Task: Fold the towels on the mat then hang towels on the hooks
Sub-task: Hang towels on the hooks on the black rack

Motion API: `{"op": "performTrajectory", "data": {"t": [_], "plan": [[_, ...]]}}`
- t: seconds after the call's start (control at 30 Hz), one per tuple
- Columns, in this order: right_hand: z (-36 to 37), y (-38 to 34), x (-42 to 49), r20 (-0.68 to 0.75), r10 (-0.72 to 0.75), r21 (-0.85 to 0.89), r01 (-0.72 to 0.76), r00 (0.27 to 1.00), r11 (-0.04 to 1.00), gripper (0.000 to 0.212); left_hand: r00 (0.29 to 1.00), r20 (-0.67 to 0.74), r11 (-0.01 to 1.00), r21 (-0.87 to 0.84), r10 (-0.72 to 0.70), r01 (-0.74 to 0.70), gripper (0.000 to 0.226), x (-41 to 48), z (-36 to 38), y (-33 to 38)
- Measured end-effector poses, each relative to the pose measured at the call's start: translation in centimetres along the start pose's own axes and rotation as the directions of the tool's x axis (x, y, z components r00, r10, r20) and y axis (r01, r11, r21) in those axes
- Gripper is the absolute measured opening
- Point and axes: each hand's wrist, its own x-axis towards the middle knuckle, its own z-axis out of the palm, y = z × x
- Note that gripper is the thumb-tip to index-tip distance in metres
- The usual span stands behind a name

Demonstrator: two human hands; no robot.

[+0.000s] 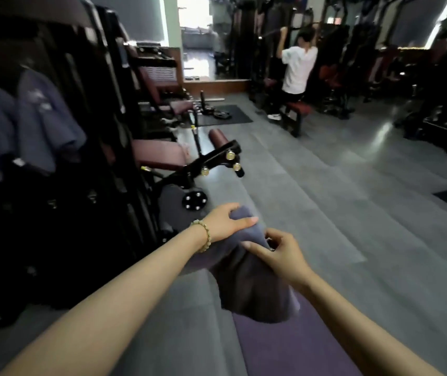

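The grey gym floor (325, 185) carries it all; along its left edge stands a black weight machine (95, 185), and its frame serves as the hanging place, judging by the two blue-grey towels (46, 118) draped there already; the hooks themselves are too dark to make out. A purple mat (284, 348) lies on the floor at the near edge, likely as the clean surface for folding.

The grey towel (252, 280) in hand is lifted clear, bunched and hanging just over the mat's far end; it looks gathered rather than neatly squared. The left hand (225, 222) has its fingers curled over the towel's top fold, bearing it; the right hand (279, 253) pinches an edge between thumb and forefinger just beside it, probably to keep the layers together on the way to the machine. A beaded bracelet (203, 234) sits on the left wrist.

Writing: a pale mark on the nearer hung towel and a small white tag below it, both too blurred to read; no brand is legible anywhere.
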Motion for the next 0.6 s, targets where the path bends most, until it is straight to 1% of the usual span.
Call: {"op": "performTrajectory", "data": {"t": [0.07, 0.13, 0.17, 0.23, 0.33, 0.43, 0.47, 0.5, 0.57, 0.6], "plan": [[4.0, -1.3, 1.2, 0.131, -0.029, 0.07, 0.02, 0.991, 0.997, 0.024, 0.998, -0.059, 1.0, 0.003, -0.024, 0.024, 0.023, -2.5, -4.2, -2.1], [8.1, -2.9, 2.3, 0.27, -0.04, 0.109, 0.011, 0.962, 0.994, 0.019, 0.991, -0.118, 0.998, -0.011, -0.069, 0.068, 0.027, -5.2, -8.2, -4.3], [10.1, -3.7, 2.7, 0.338, -0.044, 0.13, 0.0, 0.94, 0.991, 0.018, 0.985, -0.141, 0.995, -0.019, -0.095, 0.094, 0.029, -6.7, -10.2, -5.5], [14.4, -5.4, 3.5, 0.47, -0.039, 0.162, -0.042, 0.882, 0.986, 0.019, 0.973, -0.18, 0.989, -0.051, -0.145, 0.138, 0.024, -9.4, -14.1, -8.2], [21.3, -6.9, 4.7, 0.616, -0.007, 0.182, -0.134, 0.788, 0.974, 0.037, 0.948, -0.243, 0.979, -0.063, -0.203, 0.193, 0.017, -13.7, -19.7, -12.7], [28.8, -8.3, 5.1, 0.729, 0.056, 0.167, -0.256, 0.682, 0.952, 0.059, 0.927, -0.254, 0.961, -0.096, -0.275, 0.258, 0.017, -18.1, -24.6, -18.1], [31.4, -8.9, 5.2, 0.762, 0.055, 0.167, -0.278, 0.645, 0.946, 0.063, 0.923, -0.257, 0.958, -0.106, -0.286, 0.268, 0.019, -19.5, -26.2, -19.8], [33.9, -9.5, 5.3, 0.783, 0.052, 0.17, -0.295, 0.62, 0.94, 0.065, 0.92, -0.26, 0.955, -0.118, -0.293, 0.271, 0.019, -20.9, -27.8, -21.2], [38.7, -11.2, 5.7, 0.804, 0.066, 0.161, -0.323, 0.591, 0.932, 0.065, 0.917, -0.253, 0.949, -0.147, -0.308, 0.279, 0.012, -23.4, -31.0, -23.7], [40.9, -12.0, 6.0, 0.812, 0.059, 0.155, -0.311, 0.581, 0.938, 0.065, 0.92, -0.238, 0.948, -0.143, -0.312, 0.284, 0.009, -24.6, -32.8, -24.8]]}}
